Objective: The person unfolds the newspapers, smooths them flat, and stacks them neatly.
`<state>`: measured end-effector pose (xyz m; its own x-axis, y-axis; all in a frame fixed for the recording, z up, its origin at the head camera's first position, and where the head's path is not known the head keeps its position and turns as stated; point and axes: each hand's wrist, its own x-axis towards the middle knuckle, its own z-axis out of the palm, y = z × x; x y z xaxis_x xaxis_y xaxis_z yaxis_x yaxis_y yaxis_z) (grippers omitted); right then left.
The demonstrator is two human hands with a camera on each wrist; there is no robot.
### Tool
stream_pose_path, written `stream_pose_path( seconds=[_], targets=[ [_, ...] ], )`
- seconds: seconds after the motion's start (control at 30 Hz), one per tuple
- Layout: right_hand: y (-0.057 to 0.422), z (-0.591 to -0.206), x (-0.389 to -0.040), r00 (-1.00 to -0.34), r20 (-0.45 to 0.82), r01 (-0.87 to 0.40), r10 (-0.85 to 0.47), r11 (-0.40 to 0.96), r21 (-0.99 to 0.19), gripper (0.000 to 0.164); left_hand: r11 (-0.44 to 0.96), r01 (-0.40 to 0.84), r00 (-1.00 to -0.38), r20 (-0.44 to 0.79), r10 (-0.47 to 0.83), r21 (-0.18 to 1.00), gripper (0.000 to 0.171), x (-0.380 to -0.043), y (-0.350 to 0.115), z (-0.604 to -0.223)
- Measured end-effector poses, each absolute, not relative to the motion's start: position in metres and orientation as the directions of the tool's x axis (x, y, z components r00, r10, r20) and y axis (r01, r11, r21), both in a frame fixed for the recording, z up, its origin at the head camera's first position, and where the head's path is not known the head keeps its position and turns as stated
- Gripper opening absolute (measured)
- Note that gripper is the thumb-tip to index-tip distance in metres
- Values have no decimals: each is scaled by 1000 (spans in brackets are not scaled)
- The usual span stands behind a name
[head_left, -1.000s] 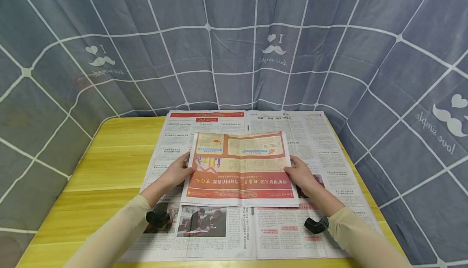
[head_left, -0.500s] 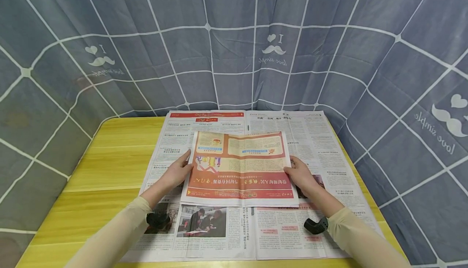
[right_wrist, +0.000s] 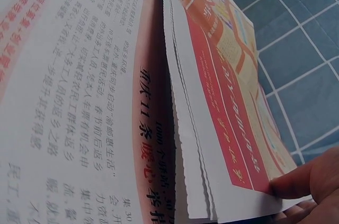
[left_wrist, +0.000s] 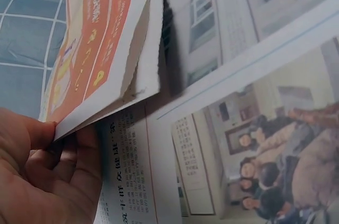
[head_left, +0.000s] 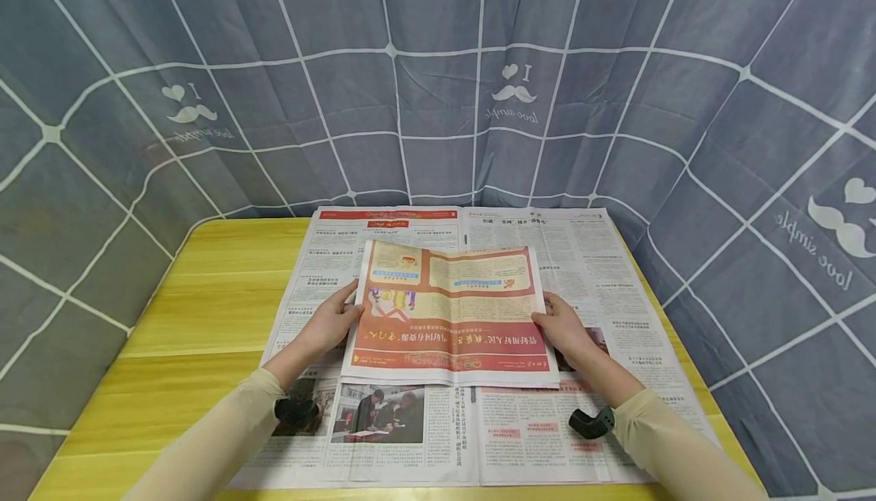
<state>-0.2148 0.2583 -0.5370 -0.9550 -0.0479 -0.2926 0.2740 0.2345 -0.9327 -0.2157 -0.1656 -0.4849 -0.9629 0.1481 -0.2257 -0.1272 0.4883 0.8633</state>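
Observation:
A folded newspaper [head_left: 452, 318] with a red and cream printed page is held between both hands in the head view. My left hand [head_left: 333, 320] pinches its left edge, thumb on top and fingers beneath. On the opposite edge my right hand [head_left: 563, 325] pinches it the same way. In the left wrist view the folded newspaper [left_wrist: 100, 49] is raised, its layered sheets parting at the corner beside the left hand [left_wrist: 47, 166]. The right wrist view shows the near edge of the newspaper [right_wrist: 212, 128] above the printed sheet below, with the right thumb [right_wrist: 296, 181] on its corner.
An opened newspaper sheet [head_left: 411, 463] lies flat beneath, covering much of the yellow wood-grain table [head_left: 226, 280]. A grey curtain [head_left: 438, 106] with white grid lines hangs behind and at both sides. Dark wrist devices [head_left: 592, 422] sit on both forearms.
The left side of the folded newspaper has risen slightly and shifted a little to the right, with the left hand keeping its pinch. The right hand stays almost still.

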Motion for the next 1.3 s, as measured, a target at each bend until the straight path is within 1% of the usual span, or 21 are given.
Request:
stream_pose_path(
  seconds=[0.2,0.3,0.43,0.6,0.77,0.87,1.0,1.13,1.23,1.3],
  targets=[
    [258,-537,-214,-956,-290,272,-45,238,-932,61,568,-94,-972,-199,126,818,63,-215,-167,-486],
    [258,-536,-214,-957,-288,269,-45,241,-932,60,584,-76,-977,-178,120,808,62,-214,-168,-487],
    [258,-536,-214,-956,-289,270,-46,235,-934,60,568,-77,-980,-167,108,819,59,-214,-168,-488],
    [257,-535,-214,-956,-288,270,-53,226,-936,61,531,-108,-976,-191,103,840,56,-213,-167,-486],
    [259,-533,-213,-960,-270,246,-68,247,-937,62,457,-123,-965,-213,151,881,53,-211,-168,-484],
    [263,-531,-212,-967,-243,212,-79,287,-934,64,468,-100,-963,-204,176,878,54,-211,-171,-483],
    [270,-529,-210,-980,-185,140,-75,399,-906,64,510,-23,-961,-160,226,860,57,-212,-175,-483],
    [276,-530,-208,-992,-104,50,-75,517,-854,57,537,85,-954,-87,288,839,64,-216,-177,-483],
    [279,-530,-207,-994,-68,7,-88,556,-831,53,602,158,-952,-42,305,783,74,-222,-178,-482],
    [281,-530,-207,-993,-45,-29,-112,584,-812,52,666,210,-951,-8,308,716,76,-226,-179,-481]
  ],
)
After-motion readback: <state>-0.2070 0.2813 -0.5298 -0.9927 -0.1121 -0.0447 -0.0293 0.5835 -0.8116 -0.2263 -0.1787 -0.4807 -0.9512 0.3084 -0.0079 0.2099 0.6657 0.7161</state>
